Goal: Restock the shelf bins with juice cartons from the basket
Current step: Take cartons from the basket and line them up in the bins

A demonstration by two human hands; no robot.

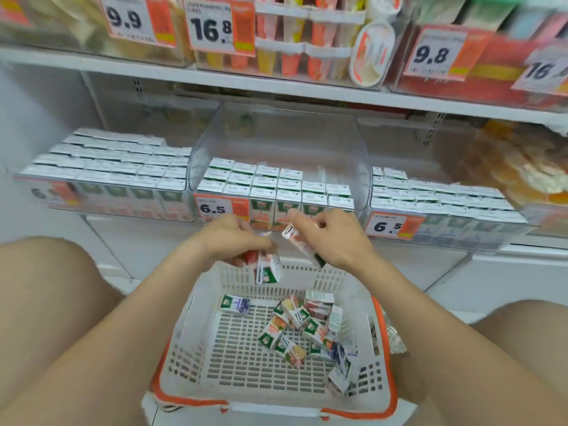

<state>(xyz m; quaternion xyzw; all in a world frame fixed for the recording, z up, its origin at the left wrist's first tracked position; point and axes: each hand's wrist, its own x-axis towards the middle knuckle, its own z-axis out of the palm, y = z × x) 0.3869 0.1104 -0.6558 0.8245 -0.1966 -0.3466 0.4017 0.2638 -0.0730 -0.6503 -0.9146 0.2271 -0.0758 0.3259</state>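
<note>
A white basket (196,342) with orange handles sits between my knees, with several small juice cartons (302,327) loose in its right half. My left hand (227,236) grips a red and green carton (267,269) above the basket's far rim. My right hand (332,238) pinches another carton (302,244), tilted, just below the shelf. Straight ahead is a clear middle bin (276,139) partly filled with rows of cartons (270,186), its back half bare.
Full bins of cartons stand left (104,167) and right (436,198) of the middle bin, with price tags 6.5 (215,207) on the fronts. An upper shelf (276,84) carries other snacks. My bare knees flank the basket.
</note>
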